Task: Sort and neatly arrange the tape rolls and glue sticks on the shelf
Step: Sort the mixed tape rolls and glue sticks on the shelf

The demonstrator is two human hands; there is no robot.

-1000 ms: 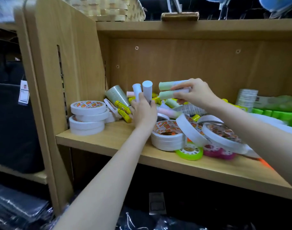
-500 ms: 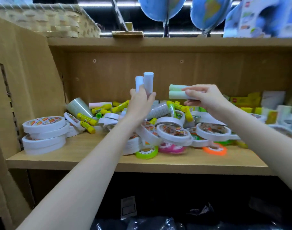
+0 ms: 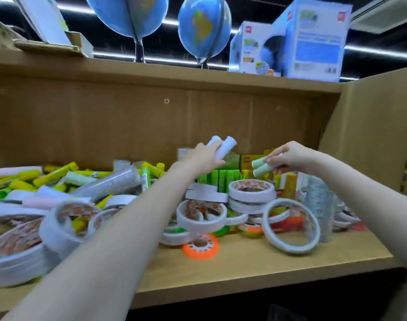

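Left hand (image 3: 205,156) grips white cylinders (image 3: 223,147) | right hand (image 3: 290,156) green cylinders (image 3: 262,169)

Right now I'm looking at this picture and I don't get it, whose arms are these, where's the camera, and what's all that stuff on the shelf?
There is no machine here. The arms belong to a person, and the camera sits on their head, looking forward and down, so you see what they see.

The left hand has its grip on two white sticks. The right hand holds two pale green sticks. Both hands are raised above the wooden shelf.

On the shelf lies a jumble: white tape rolls, some stacked, one large ring leaning on its edge, a small orange roll in front, and yellow glue sticks piled to the left. The left side is blurred.

Two globes stand on the shelf above.
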